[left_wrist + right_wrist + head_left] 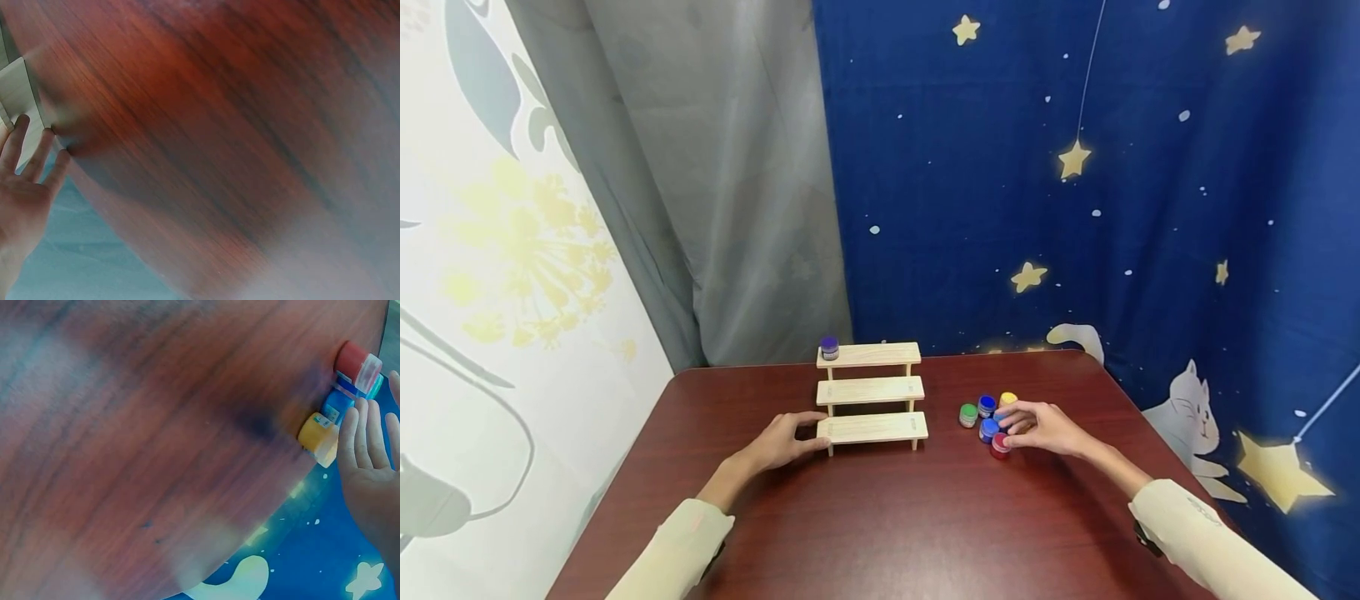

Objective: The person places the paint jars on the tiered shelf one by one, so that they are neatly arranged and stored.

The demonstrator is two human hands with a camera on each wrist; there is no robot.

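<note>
A three-tier light wooden rack (871,428) stands on the table. My left hand (781,442) holds the left end of its lowest tier, thumb at the front edge and fingers at the back; the left wrist view shows this hand (28,194) against the pale wood (17,87). My right hand (1045,428) hovers over a cluster of small jars, thumb beside the red jar (999,447), its fingers partly covering a light blue one. In the right wrist view the hand (372,456) has nearly straight fingers near the blue (336,405), yellow (317,434) and red (351,360) jars.
A purple-lidded jar (829,348) sits at the left end of the top tier. Green (968,415), dark blue (987,406) and blue (988,430) jars stand left of my right hand, a yellow one (1008,399) behind. Curtains (955,208) hang behind the dark red table (880,525).
</note>
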